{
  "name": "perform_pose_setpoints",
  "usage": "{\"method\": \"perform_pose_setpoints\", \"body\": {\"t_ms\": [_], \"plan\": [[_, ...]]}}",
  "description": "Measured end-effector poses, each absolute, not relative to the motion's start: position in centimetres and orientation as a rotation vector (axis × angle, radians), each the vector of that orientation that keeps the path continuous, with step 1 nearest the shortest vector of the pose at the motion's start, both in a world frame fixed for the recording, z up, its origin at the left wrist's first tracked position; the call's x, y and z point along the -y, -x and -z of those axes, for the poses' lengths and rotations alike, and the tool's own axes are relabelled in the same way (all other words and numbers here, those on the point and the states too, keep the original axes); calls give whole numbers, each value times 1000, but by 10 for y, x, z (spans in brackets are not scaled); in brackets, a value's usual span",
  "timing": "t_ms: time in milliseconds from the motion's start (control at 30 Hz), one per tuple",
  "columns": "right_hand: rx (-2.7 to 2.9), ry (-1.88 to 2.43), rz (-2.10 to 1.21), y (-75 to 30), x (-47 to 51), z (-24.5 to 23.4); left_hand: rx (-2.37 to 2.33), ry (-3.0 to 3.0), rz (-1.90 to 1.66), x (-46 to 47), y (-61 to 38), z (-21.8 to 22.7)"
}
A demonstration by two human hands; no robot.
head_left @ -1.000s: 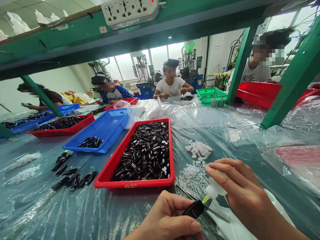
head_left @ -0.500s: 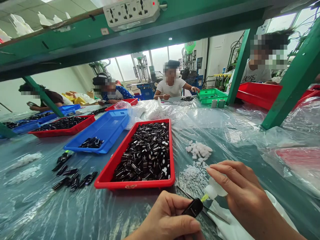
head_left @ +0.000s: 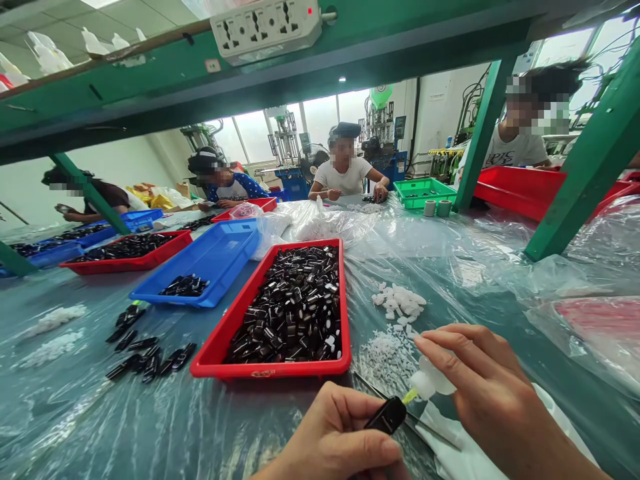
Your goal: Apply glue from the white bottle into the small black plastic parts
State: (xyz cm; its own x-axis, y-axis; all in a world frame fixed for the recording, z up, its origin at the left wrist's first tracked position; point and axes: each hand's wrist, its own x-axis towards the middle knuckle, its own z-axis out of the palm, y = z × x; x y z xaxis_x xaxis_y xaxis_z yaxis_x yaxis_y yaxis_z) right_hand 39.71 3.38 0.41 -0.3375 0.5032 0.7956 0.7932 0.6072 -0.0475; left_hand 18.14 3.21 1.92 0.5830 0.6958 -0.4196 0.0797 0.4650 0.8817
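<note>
Between the thumb and fingers of my left hand (head_left: 345,433) is a small black plastic casing (head_left: 387,416). My right hand (head_left: 493,387) grips a translucent white glue bottle (head_left: 434,379), its yellow-green nozzle (head_left: 410,396) touching or very close to the casing's end. Beneath the hands lie metal tweezers (head_left: 435,435), partly covered, and a white cloth (head_left: 463,447). Just beyond, a heap of tiny white bits (head_left: 387,360) and a pile of larger white pieces (head_left: 399,301) rest on the plastic-covered table.
A red tray (head_left: 270,369) full of black casings stands ahead, beside a blue tray (head_left: 220,250) with fewer. Loose black casings (head_left: 150,357) lie at left. Green shelf posts (head_left: 575,173) rise at right, under a beam with a power strip (head_left: 267,27). Several co-workers sit beyond.
My hands, the casing and the bottle have hardly moved. Across the table, a co-worker's hand has shifted from the green tray to the small black pile. The view has tilted very slightly.
</note>
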Motion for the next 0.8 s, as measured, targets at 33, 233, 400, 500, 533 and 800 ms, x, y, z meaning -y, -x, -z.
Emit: {"method": "perform_pose_setpoints", "body": {"t_ms": [33,233,400,500,533,800], "plan": [[2011,1028,445,-397,-34,-4,-888,-1039,-455,-32,-181,-18],[2065,1051,463,-401,-39,-1,-895,-1091,-514,-33,-182,-18],[1967,1072,438,-398,-45,1,-871,-1048,-598,-34,-183,-18],[1939,1092,308,-399,-48,0,-837,-987,-646,-34,-184,-10],[1914,1119,217,-399,-49,0,-819,-973,-654,-34,-184,-6],[1595,1472,-473,-413,-66,20,-679,-963,-668,-36,-185,-1]]}}
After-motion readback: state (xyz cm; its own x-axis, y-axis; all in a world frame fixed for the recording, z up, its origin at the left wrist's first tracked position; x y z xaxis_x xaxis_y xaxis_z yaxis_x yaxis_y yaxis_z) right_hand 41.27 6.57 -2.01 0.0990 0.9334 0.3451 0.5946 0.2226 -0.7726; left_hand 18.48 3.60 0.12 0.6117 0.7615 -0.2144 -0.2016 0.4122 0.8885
